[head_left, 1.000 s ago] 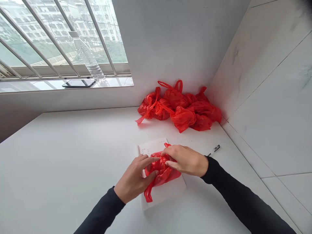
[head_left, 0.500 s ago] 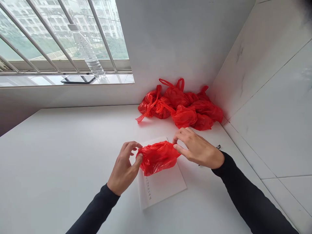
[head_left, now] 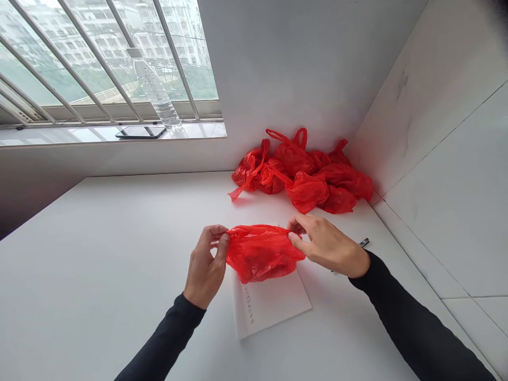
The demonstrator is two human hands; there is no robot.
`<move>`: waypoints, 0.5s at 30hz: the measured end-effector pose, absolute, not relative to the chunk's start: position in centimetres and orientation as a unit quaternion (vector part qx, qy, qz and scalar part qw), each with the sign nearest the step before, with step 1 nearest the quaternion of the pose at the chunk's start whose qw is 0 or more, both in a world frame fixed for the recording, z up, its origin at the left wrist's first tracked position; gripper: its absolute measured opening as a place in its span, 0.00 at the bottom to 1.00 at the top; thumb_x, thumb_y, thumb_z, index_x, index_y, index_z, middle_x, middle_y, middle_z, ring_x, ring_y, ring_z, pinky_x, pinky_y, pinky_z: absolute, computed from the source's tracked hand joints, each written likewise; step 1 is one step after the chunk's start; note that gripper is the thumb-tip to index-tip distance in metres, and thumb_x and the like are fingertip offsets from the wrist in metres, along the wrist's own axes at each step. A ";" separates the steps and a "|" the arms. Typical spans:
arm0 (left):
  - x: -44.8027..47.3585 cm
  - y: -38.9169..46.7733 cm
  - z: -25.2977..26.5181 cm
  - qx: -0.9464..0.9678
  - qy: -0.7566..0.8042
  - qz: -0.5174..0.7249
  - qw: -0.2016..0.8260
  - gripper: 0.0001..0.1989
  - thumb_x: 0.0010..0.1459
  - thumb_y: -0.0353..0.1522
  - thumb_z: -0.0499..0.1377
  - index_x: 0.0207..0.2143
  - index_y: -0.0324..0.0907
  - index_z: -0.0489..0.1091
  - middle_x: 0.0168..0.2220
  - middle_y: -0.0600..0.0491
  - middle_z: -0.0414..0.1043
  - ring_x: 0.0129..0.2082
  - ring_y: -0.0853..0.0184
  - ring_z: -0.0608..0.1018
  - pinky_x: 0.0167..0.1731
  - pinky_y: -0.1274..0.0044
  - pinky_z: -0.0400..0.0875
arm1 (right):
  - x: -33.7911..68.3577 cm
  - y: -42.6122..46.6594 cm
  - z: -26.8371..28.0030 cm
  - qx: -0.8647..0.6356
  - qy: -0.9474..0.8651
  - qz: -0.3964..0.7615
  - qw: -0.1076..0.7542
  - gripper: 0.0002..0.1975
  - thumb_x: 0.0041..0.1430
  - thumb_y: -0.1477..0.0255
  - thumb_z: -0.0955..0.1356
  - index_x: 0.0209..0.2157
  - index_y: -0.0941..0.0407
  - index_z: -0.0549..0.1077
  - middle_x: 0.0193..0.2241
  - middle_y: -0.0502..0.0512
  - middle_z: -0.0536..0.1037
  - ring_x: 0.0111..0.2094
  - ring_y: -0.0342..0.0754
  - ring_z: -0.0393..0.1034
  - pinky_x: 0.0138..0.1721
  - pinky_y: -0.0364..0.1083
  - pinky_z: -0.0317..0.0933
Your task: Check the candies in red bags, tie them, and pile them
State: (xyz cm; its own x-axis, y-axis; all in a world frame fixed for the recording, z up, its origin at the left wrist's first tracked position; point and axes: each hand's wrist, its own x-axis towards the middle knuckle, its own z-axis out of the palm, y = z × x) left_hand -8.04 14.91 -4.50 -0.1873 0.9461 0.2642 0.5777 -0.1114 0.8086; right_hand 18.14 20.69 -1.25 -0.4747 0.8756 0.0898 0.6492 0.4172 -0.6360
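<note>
A thin red plastic bag (head_left: 264, 256) is stretched sideways between my two hands, above an open notebook (head_left: 278, 309) on the white table. My left hand (head_left: 208, 264) pinches the bag's upper left corner between thumb and fingers. At the upper right edge, my right hand (head_left: 323, 243) grips the plastic the same way. Darker shapes show faintly through the bag, but I cannot make out what they are. The bag hides the upper part of the notebook; a column of handwritten marks shows along the page's left side.
Several knotted red plastic bags (head_left: 305, 169) lie heaped against the wall at the back. A pen (head_left: 364, 242) lies partly behind my right wrist. On the windowsill stand a clear water bottle (head_left: 159, 95) and a flat phone or tablet (head_left: 141, 132). A tiled wall (head_left: 448, 185) bounds the right side.
My right hand has closed onto the bag's right edge, and the bag is now pulled wider and straighter along its top. The whole view has shifted slightly.
</note>
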 end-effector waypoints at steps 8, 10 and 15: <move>-7.4 14.3 -4.0 0.605 0.611 0.446 0.247 0.07 0.64 0.37 0.58 0.39 0.45 0.73 0.40 0.51 0.74 0.40 0.62 0.75 0.44 0.69 0.70 | 16.5 19.8 -0.9 -0.394 -0.815 0.344 0.250 0.07 0.67 0.65 0.67 0.42 0.54 0.73 0.36 0.52 0.76 0.36 0.49 0.70 0.38 0.48 0.62; -7.7 14.5 -3.9 0.575 0.620 0.473 0.248 0.11 0.66 0.40 0.56 0.39 0.45 0.75 0.43 0.50 0.73 0.43 0.61 0.75 0.45 0.69 0.69 | 16.9 20.1 -0.6 -0.414 -0.799 0.340 0.274 0.05 0.67 0.68 0.66 0.36 0.54 0.70 0.32 0.49 0.74 0.32 0.47 0.68 0.35 0.47 0.61; -8.2 14.6 -3.3 0.469 0.641 0.531 0.295 0.19 0.64 0.47 0.57 0.46 0.44 0.77 0.40 0.49 0.75 0.38 0.61 0.76 0.38 0.70 0.70 | 18.4 20.2 0.6 -0.437 -0.760 0.355 0.325 0.08 0.64 0.68 0.68 0.33 0.53 0.63 0.30 0.46 0.70 0.30 0.46 0.65 0.30 0.46 0.60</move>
State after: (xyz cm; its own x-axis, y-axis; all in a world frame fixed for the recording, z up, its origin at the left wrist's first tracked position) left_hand -8.17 14.61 -3.29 -0.3852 0.9150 0.1198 0.2873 -0.0045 0.9578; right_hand 18.39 20.24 0.59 -0.4062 0.8951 0.1839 0.4336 0.3659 -0.8235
